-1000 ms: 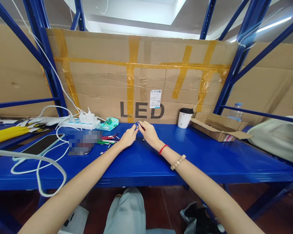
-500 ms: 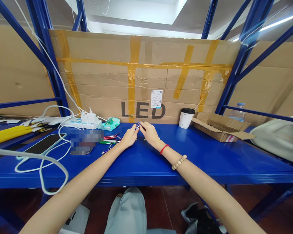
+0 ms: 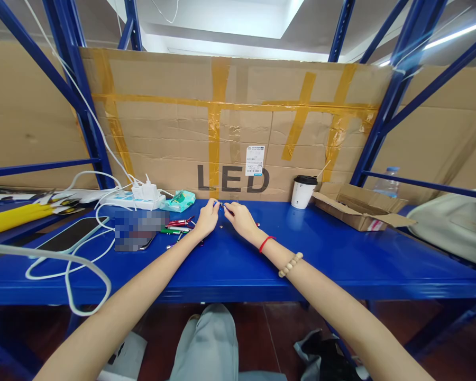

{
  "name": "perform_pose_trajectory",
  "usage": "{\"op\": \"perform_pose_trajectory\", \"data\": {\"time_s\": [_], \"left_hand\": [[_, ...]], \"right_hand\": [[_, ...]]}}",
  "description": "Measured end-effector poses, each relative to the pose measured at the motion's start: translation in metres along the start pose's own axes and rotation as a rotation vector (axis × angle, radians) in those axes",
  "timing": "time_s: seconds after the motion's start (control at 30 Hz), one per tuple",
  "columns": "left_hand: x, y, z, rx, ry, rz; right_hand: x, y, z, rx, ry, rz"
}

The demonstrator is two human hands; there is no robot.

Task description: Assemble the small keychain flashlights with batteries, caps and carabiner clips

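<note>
My left hand is closed around something small and blue whose shape I cannot make out. Close beside it, my right hand pinches a small dark piece. The fingertips of both hands are a short way apart, over the back of the blue table. Left of my left hand lie several slim metallic items, with a red one and a green one among them. A tiny light-coloured bit rests between my hands.
A white cup with a black lid and an open cardboard box stand at the back right. On the left are a phone, white cables, a power strip and a green packet. A cardboard wall closes the back.
My hands have moved slightly apart, the left one leftward. More of the small dark piece at my right fingertips now shows.
</note>
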State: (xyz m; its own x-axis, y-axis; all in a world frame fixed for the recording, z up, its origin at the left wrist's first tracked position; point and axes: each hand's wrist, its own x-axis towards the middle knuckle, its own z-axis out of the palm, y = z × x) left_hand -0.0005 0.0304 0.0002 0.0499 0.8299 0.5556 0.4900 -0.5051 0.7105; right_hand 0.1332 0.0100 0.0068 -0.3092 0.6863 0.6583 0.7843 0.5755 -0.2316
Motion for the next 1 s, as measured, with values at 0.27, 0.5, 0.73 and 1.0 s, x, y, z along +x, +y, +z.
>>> {"op": "perform_pose_trajectory", "data": {"time_s": [0.27, 0.5, 0.73, 1.0], "left_hand": [[0.000, 0.003, -0.001, -0.134, -0.014, -0.055], [-0.001, 0.001, 0.006, -0.370, -0.136, -0.167], [-0.002, 0.009, 0.007, -0.620, -0.266, -0.199], [-0.002, 0.012, 0.004, -0.757, -0.257, -0.199]], "right_hand": [[0.002, 0.008, 0.000, 0.029, 0.028, 0.017], [0.002, 0.007, -0.003, 0.106, 0.127, 0.002], [0.003, 0.009, -0.004, 0.167, 0.179, -0.013], [0.002, 0.008, -0.003, 0.216, 0.172, -0.036]]}}
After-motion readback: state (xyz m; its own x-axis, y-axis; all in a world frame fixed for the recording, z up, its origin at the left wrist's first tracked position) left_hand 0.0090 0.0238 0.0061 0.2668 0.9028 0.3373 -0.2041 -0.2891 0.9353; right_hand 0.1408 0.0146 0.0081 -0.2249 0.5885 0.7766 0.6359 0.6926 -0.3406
